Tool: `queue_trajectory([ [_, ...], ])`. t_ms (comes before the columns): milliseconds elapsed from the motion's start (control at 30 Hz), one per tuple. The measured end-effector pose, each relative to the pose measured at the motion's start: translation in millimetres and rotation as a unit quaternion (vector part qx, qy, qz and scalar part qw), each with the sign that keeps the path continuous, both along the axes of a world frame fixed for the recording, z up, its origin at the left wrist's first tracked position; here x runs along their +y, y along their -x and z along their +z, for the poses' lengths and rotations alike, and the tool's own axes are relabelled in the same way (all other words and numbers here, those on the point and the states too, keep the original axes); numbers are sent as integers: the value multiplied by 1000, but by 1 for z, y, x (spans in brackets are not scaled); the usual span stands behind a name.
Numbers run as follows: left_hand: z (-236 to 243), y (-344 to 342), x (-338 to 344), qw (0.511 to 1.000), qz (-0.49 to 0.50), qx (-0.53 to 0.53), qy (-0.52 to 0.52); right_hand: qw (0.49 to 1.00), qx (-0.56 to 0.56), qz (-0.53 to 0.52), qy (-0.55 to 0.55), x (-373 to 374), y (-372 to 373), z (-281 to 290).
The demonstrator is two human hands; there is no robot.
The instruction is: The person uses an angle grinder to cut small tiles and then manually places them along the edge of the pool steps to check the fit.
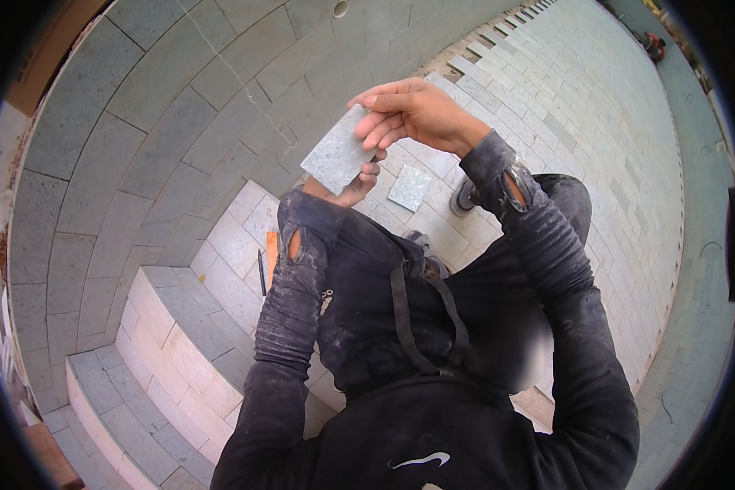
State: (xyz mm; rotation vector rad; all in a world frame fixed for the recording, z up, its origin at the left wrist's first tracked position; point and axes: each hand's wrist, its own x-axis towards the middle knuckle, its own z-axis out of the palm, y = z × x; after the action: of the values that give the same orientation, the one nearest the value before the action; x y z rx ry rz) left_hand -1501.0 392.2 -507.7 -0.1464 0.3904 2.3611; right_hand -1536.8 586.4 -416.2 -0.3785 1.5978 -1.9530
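My left hand grips a square of pale grey speckled stone tile from behind and below, held tilted in front of me. My right hand is at the tile's upper right corner, thumb and forefinger at the edge, the other fingers curved loosely beside its face. A second small speckled tile lies on the tiled floor between my knees. A dark pencil-like tool and a flat orange piece lie by my left leg.
A curved, tiled wall with a round opening rises at left and ahead. Curved tiled steps descend at lower left. Paving stretches right toward another curved wall, with loose tile pieces along the far edge and a red object beyond.
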Motion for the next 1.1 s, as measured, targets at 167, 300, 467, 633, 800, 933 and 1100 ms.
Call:
queue_trajectory([
  [167, 4, 0, -8, 997, 42, -56, 10, 1000, 16, -22, -5, 3, -8, 22],
  [300, -29, 6, -11, 991, 85, 43, 99, 992, 51, -114, -31, 19, -37, -20],
  [467, 18, -10, 0, 926, 166, 235, 243, 965, 182, -130, -137, 30, -66, -8],
  [633, 51, -16, 4, 873, 173, 350, 292, 919, 291, -166, -209, 47, -67, 21],
  [800, 71, -29, 2, 842, 178, 398, 319, 907, 346, -152, -187, 49, -59, 27],
  [933, 81, -39, -1, 819, 210, 392, 363, 873, 385, -164, -252, 44, -61, 41],
  [1100, 72, -26, 1, 795, 234, 368, 422, 888, 359, -126, -256, 46, -33, 46],
])
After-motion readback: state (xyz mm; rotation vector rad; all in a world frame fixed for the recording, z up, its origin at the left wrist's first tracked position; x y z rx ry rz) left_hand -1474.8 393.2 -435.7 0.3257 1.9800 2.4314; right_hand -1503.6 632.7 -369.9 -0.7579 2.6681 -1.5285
